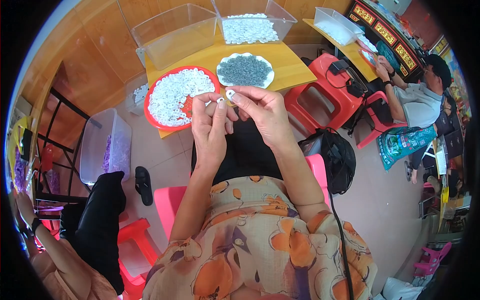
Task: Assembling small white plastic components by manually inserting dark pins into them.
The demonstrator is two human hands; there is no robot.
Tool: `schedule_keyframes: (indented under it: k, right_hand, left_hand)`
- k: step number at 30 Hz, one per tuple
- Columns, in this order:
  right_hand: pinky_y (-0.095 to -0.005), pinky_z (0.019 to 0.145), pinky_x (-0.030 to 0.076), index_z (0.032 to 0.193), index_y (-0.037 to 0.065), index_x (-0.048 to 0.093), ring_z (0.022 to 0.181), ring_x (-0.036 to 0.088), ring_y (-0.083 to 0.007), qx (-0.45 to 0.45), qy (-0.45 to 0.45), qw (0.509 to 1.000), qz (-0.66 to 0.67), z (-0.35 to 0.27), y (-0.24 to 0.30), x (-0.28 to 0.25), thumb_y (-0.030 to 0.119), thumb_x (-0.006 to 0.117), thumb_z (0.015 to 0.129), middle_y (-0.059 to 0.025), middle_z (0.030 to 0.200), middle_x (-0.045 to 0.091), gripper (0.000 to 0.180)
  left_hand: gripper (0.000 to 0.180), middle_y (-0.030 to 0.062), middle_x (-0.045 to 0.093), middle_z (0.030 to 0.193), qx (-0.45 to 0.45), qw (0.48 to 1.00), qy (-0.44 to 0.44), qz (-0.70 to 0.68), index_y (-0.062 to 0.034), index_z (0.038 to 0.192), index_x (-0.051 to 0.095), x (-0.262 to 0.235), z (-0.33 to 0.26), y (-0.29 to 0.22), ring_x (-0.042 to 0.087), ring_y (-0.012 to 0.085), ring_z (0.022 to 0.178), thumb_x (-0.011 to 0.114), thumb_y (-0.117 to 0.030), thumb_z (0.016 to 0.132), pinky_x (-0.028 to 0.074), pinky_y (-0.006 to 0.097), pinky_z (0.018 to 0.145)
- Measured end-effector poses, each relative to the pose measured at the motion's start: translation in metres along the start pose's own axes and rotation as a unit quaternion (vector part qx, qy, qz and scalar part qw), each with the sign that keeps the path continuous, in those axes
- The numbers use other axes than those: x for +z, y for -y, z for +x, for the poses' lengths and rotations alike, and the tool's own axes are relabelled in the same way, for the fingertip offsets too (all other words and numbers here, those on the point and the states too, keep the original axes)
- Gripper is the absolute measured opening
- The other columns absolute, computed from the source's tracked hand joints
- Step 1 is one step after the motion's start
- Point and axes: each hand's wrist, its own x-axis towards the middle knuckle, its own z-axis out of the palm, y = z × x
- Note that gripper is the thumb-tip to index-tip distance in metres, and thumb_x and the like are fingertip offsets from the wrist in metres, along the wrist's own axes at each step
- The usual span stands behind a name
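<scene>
My right hand (264,114) pinches a small white plastic ring piece (230,94) between thumb and fingers, its hole facing up. Close beside it, my left hand (210,127) is closed too, with a bit of another small white piece (220,100) showing at its thumb tip and curled forefinger. Both hands are raised over my lap, just before the table's front edge. Behind my left hand, a round red tray (148,102) holds many similar white ring pieces (172,95). Beyond my right hand, small grey pieces (244,70) fill a white scalloped plate (271,77).
On the wooden table (292,70) stand two clear bins, one bare inside (175,37) and one with white pieces (250,29). A red stool (320,92) stands right, a black bag (335,160) below it. Co-workers sit at right (420,102) and left (75,260).
</scene>
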Motion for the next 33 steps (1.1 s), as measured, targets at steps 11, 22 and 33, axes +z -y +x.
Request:
schedule_keyframes:
  k: [11, 22, 33]
  right_hand:
    - [-0.0207, 0.062, 0.041, 0.112, -0.002, 0.08, 0.07, 0.053, -0.0043, -0.012, 0.01, 1.0, -0.023, 0.002, -0.003, -0.005, 0.01, 0.076, 0.099, -0.0004, 0.084, 0.073, 0.018]
    - [-0.0213, 0.066, 0.044, 0.114, -0.002, 0.079, 0.077, 0.057, -0.0044, 0.023, 0.033, 0.999, -0.016, 0.002, -0.001, -0.014, 0.014, 0.075, 0.1, 0.0003, 0.089, 0.073, 0.022]
    - [-0.0213, 0.07, 0.044, 0.105, 0.0, 0.081, 0.078, 0.059, -0.0038, 0.038, 0.048, 0.997, -0.055, 0.002, -0.001, -0.022, 0.018, 0.076, 0.1, 0.0005, 0.086, 0.073, 0.019]
  left_hand:
    - [0.013, 0.0108, 0.071, 0.083, -0.004, 1.0, 0.004, -0.016, -0.0032, 0.118, 0.048, 0.004, -0.003, 0.0, 0.055, 0.0078, 0.058, 0.056, -0.01, 0.111, 0.041, 0.02, 0.054]
    - [0.012, 0.0125, 0.072, 0.085, -0.016, 0.999, 0.007, -0.031, -0.0035, 0.116, 0.047, 0.003, -0.001, 0.003, 0.057, 0.0096, 0.057, 0.055, -0.011, 0.111, 0.04, 0.02, 0.053]
    - [0.008, 0.0165, 0.078, 0.09, -0.024, 0.999, 0.021, -0.02, -0.0055, 0.106, 0.06, -0.012, 0.007, 0.002, 0.058, 0.0076, 0.053, 0.067, -0.01, 0.105, 0.037, 0.02, 0.049]
